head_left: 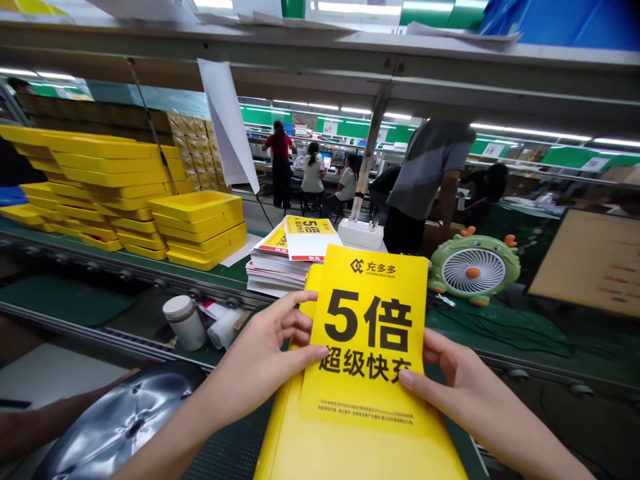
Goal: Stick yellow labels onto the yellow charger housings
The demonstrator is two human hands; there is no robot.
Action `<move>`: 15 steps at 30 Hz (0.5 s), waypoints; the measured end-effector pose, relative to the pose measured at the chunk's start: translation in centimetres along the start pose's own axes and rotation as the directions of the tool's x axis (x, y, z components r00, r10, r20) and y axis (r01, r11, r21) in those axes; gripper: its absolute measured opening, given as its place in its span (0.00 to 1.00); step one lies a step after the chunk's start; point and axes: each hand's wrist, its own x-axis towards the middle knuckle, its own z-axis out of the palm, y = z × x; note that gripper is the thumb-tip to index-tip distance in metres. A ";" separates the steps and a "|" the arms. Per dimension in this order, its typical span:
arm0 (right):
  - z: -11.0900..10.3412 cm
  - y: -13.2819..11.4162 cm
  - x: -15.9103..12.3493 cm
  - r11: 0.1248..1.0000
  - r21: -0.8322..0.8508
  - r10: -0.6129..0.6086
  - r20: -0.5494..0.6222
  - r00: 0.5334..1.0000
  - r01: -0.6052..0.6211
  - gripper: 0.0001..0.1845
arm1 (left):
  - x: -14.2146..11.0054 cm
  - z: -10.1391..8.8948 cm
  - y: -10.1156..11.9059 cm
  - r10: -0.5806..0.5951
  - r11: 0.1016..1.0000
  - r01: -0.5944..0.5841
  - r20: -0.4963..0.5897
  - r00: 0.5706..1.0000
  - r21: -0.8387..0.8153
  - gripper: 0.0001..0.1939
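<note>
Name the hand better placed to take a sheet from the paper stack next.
Probably the left hand: the paper stack lies just beyond it. The right hand is farther off, across the yellow sheet. Both hold that sheet, so the left would have to let go first.

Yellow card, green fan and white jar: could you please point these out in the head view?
Yellow card (pixel 369 337), head view: middle of its front.
Green fan (pixel 473 273), head view: its orange hub.
White jar (pixel 188 331), head view: below its lid.
</note>
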 end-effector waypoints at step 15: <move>-0.1 0.4 0.0 0.998 -0.025 -0.050 -0.011 0.999 0.050 0.23 | 0.4 0.1 -0.6 0.036 0.999 -0.037 -0.016 0.999 -0.024 0.32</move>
